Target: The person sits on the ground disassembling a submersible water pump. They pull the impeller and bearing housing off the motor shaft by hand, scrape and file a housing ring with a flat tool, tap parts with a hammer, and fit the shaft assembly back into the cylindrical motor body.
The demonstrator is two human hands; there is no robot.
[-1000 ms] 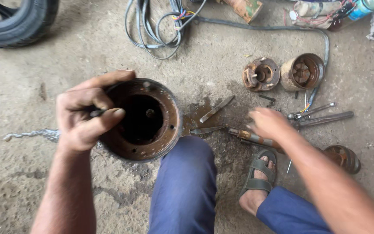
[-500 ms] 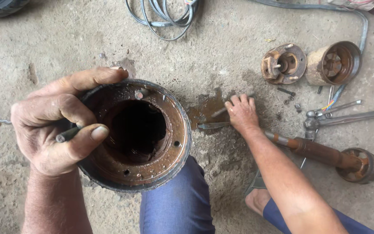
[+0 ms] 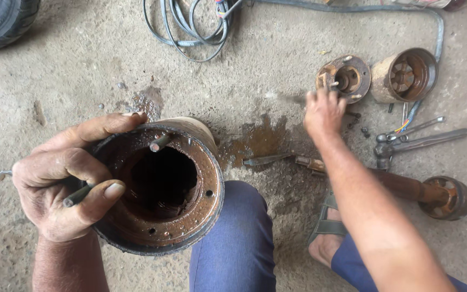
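Rust-brown cylinder housing [image 3: 158,186] with dark hollow centre and wet orange-brown rim, small grey bolt [image 3: 159,143] on it. Grey concrete floor [image 3: 82,70] with an orange-brown rust stain [image 3: 258,138] mid-floor; blue trouser leg [image 3: 233,243], grey-green sandal [image 3: 325,219]. Black tyre [image 3: 4,19] top-left corner, grey-blue cables [image 3: 190,27] at top edge, rusty tan cup part [image 3: 405,74] top right.

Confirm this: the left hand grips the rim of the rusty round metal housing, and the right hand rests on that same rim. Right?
Not quite. The right hand is off the rusty round metal housing, out over the concrete floor near the small rusty flanged part. The head view shows it. The left hand does grip the rim.
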